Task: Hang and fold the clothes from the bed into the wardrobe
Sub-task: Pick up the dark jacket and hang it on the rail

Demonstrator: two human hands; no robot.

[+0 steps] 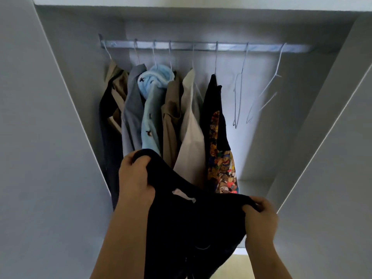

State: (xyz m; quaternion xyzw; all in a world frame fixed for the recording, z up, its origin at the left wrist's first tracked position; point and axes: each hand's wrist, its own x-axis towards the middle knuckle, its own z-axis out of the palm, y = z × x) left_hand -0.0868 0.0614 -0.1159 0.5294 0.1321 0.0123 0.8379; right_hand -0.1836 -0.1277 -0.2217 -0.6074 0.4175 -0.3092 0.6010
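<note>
Before the open wardrobe, a person is holding up a black garment by its upper edge. The left hand is gripping one corner, fingers curled round the bunched cloth. The right hand is pinching the opposite corner, lower down. A white label is showing on the cloth between them. Behind, a row of clothes is hanging on the rail, among them a light blue shirt and a black cartoon-print piece. Two empty hangers are hanging to its right.
</note>
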